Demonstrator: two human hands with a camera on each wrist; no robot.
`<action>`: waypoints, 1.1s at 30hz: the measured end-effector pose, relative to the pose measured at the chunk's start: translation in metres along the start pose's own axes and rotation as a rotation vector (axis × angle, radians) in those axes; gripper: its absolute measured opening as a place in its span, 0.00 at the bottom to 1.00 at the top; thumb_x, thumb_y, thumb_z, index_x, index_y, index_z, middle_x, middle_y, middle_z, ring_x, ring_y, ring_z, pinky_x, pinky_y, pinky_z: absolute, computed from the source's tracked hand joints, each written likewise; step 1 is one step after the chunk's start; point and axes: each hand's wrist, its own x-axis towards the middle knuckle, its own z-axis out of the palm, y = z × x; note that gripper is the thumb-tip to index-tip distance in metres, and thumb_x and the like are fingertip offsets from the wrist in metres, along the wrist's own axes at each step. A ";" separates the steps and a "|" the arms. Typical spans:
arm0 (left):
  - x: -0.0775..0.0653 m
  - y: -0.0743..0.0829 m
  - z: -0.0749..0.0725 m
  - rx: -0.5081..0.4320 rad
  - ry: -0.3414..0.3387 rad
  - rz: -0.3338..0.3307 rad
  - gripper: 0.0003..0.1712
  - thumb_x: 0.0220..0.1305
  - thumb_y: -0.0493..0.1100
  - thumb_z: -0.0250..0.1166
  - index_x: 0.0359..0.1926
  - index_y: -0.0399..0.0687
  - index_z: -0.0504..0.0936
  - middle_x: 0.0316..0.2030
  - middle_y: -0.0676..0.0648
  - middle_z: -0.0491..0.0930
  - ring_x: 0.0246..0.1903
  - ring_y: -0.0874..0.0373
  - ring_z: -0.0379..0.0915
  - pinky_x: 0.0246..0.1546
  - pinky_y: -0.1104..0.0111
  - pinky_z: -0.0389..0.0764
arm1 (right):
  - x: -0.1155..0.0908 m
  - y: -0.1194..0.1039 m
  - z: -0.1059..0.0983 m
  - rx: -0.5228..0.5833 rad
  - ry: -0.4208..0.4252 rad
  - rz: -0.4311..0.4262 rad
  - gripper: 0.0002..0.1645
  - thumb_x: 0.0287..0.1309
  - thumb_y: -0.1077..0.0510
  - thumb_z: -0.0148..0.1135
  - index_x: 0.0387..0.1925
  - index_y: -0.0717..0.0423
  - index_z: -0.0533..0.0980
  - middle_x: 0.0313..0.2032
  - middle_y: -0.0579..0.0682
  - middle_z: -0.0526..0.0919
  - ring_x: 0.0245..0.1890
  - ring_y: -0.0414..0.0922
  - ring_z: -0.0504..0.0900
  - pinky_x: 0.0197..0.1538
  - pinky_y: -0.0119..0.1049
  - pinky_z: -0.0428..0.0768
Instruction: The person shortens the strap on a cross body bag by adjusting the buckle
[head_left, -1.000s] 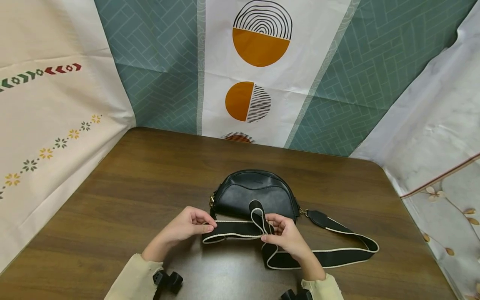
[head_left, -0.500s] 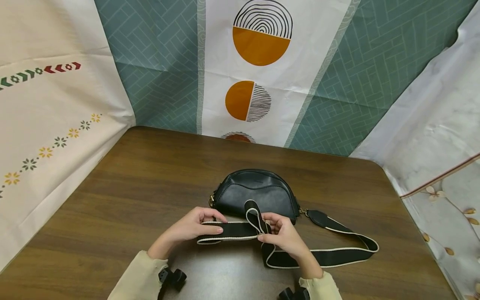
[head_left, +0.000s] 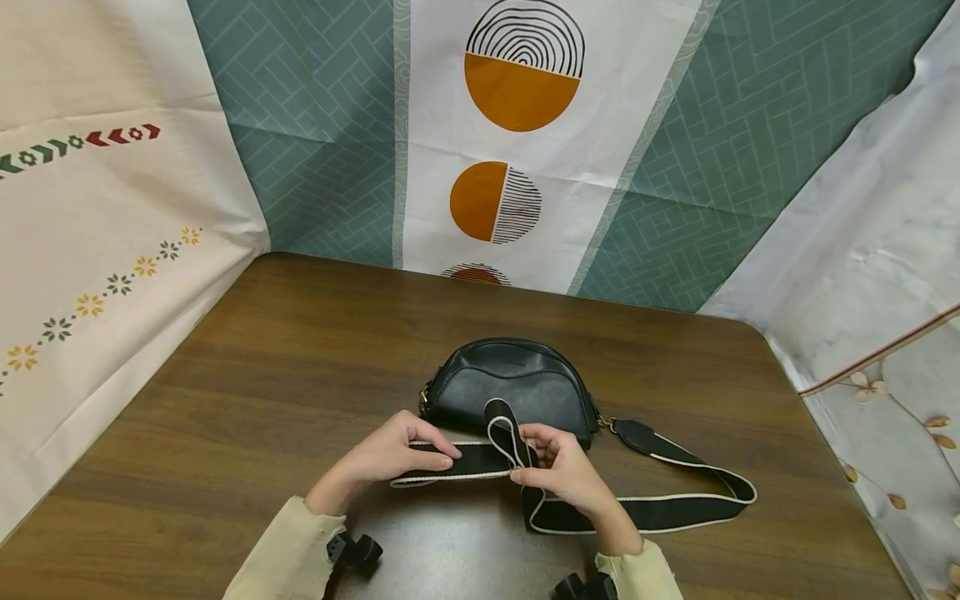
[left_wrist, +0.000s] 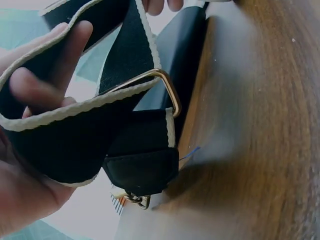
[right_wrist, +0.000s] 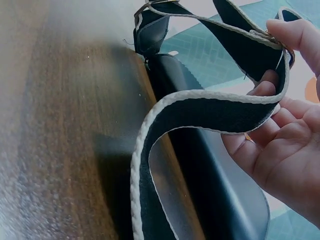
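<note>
I have the person's right grip (head_left: 558, 471) nearly closed in front of the bag (head_left: 517, 375), thumb and fingers pinching the black strap (head_left: 652, 514); a small loop of it pokes up there. The left grip (head_left: 386, 457), in front of the bag's left end, also has hold of the strap: on the left wrist feed I see bent fingers inside a broad loop, thumb and forefinger slightly parted. Near the bag's left end I make out a gold ring (left_wrist: 170, 91) on the strap, then a tab (left_wrist: 142, 172) and a clip (left_wrist: 144, 202). The strap's other stretch lies right of the bag and doubles back to its right end. The bag sits on the wooden bench (head_left: 315, 333). On its near side are cream sleeves (head_left: 288, 554) with black cameras (head_left: 363, 553). Behind the bag hangs a teal and white cloth (head_left: 315, 183).
</note>
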 end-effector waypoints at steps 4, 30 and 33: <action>-0.002 0.000 -0.001 -0.027 0.024 -0.022 0.08 0.52 0.34 0.65 0.32 0.31 0.83 0.33 0.42 0.82 0.36 0.58 0.77 0.38 0.70 0.74 | -0.002 -0.002 -0.002 -0.008 0.012 -0.002 0.26 0.40 0.70 0.65 0.43 0.79 0.69 0.31 0.51 0.77 0.27 0.37 0.72 0.29 0.28 0.71; -0.021 -0.005 -0.019 -0.051 0.010 0.037 0.08 0.53 0.28 0.59 0.33 0.28 0.81 0.33 0.39 0.81 0.35 0.63 0.75 0.36 0.70 0.74 | -0.013 0.009 -0.017 0.059 0.015 -0.053 0.24 0.40 0.74 0.63 0.43 0.78 0.69 0.32 0.46 0.80 0.29 0.37 0.75 0.31 0.29 0.74; -0.019 -0.006 -0.018 -0.053 -0.021 0.047 0.10 0.54 0.30 0.59 0.37 0.29 0.81 0.36 0.39 0.80 0.38 0.61 0.75 0.39 0.70 0.74 | -0.012 0.009 -0.016 0.054 0.017 -0.055 0.23 0.41 0.73 0.63 0.43 0.77 0.69 0.32 0.49 0.79 0.28 0.38 0.75 0.30 0.29 0.74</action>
